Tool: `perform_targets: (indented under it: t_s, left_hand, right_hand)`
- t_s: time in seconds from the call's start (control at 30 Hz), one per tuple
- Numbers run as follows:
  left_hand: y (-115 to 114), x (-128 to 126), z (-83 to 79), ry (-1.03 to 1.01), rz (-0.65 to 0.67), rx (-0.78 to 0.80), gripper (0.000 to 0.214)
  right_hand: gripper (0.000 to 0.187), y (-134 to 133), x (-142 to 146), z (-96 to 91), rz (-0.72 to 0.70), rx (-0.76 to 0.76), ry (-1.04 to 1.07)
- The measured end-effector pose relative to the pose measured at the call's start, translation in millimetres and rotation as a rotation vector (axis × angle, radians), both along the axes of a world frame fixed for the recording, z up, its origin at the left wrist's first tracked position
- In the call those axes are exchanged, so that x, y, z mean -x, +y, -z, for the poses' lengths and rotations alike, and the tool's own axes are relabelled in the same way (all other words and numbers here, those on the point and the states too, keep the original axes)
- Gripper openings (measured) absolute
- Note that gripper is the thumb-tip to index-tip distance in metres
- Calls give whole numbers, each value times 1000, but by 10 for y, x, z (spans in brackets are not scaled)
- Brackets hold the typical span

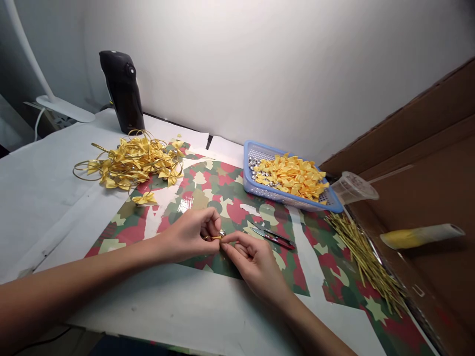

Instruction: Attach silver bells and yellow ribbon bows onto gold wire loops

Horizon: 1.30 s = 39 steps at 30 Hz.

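Note:
My left hand (pixel 193 232) and my right hand (pixel 252 259) meet over the camouflage-patterned sheet (pixel 222 198), fingers pinched together. Between the fingertips sits a small yellow bow with a silver bead (pixel 218 236), held by both hands. A pair of small snips (pixel 272 236) lies just right of my right hand. A pile of finished yellow bows on gold loops (pixel 133 160) lies at the back left, with one loose bow (pixel 144 199) in front of it.
A blue basket (pixel 256 190) at the back right holds yellow bows and silver beads. A clear plastic cup (pixel 352 188) lies beside it. Gold wire ties (pixel 365 259) lie at the right. A cardboard box wall (pixel 426 163), a black device (pixel 122 89) and a lamp base (pixel 65 109) stand around.

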State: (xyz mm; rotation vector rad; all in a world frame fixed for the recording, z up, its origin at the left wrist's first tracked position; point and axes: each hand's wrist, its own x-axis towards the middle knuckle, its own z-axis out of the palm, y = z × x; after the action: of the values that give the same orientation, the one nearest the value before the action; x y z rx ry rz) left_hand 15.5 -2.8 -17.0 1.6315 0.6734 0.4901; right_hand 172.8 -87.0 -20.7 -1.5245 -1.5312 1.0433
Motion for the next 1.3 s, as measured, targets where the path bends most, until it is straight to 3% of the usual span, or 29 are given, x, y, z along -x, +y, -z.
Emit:
perform_targets:
  t_s: [0.8,1.03,1.3]
  left_hand:
    - [0,37,-30,35,26,-70,18]
    - [21,81,-157,78,191,-440,13]
    - [39,91,-195,74,274,-320,10]
  right_hand:
    - [22,36,-17,-38,-58,26,-10]
    - [15,51,-67,-118,-154,-8,-32]
    - [17,51,-121,-129,-142,71,109]
